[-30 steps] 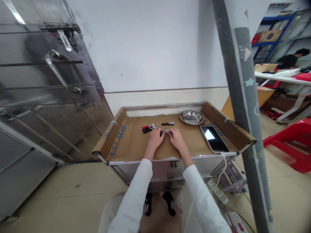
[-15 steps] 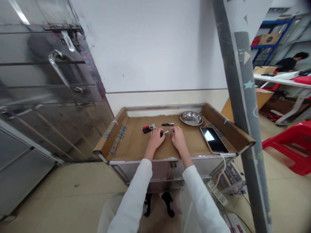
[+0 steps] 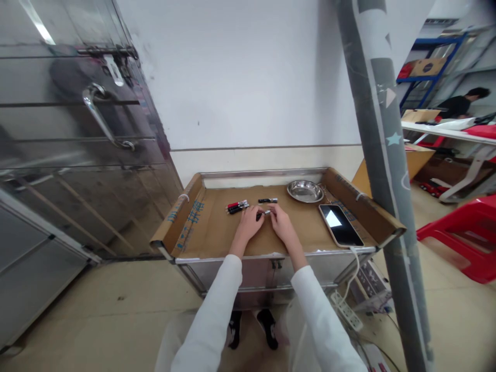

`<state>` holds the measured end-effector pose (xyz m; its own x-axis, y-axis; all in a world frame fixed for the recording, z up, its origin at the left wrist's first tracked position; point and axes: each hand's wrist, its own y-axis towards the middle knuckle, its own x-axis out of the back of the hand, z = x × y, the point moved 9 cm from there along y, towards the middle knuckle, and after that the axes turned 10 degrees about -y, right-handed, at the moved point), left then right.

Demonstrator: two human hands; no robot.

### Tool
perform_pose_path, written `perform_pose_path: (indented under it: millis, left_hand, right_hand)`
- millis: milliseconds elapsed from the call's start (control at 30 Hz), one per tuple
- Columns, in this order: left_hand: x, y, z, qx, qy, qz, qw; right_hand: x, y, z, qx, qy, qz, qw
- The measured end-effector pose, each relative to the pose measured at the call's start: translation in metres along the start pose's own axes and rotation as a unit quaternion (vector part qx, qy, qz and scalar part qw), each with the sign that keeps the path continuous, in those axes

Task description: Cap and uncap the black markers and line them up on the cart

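My left hand [image 3: 250, 221] is closed around a slim black pen [image 3: 266, 212] whose silvery end points right. The fingers of my right hand [image 3: 279, 219] are pinched at that silvery end, and whatever small part they cover is hidden. Just left of my left hand lies a small bunch of red and black pens [image 3: 236, 206] with silvery ends. One more black pen [image 3: 267, 200] lies flat beyond my fingertips, parallel to the back edge.
Brown cardboard [image 3: 217, 232] lines the cart top, with raised sides. At the back right stands a round metal dish [image 3: 305, 191]; in front of it lies a phone [image 3: 341, 225] with a white cable [image 3: 354, 266]. A grey-wrapped pole [image 3: 391, 155] rises at the right. Someone in black [image 3: 457, 106] sits far right.
My right hand has moved left, closing the gap to the pen in my left hand. The thin piece seen earlier in my right fingers is now hidden. The other pens lie unmoved.
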<state>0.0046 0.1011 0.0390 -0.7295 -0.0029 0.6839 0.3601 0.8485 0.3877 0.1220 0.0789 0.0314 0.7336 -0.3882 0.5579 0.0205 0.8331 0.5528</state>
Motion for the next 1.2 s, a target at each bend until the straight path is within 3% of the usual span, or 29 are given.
perform_pose_path:
  millis: [400,633,900,1200]
  left_hand:
    - [0.011,-0.002,0.002,0.034,0.040,-0.053,0.997]
    - [0.036,-0.012,0.010,0.127,0.159,-0.169,0.964]
    - [0.038,-0.018,0.018,0.197,0.170,-0.168,0.951]
    - [0.036,-0.017,0.020,0.207,0.187,-0.167,0.946]
  right_hand:
    - [-0.004,-0.002,0.005,0.030,-0.081,0.013,0.996]
    - [-0.008,-0.001,-0.002,0.014,-0.145,0.009,0.989]
    - [-0.011,-0.001,-0.003,0.017,-0.188,0.028,0.982]
    - [-0.010,-0.001,-0.001,0.001,-0.198,0.044,0.979]
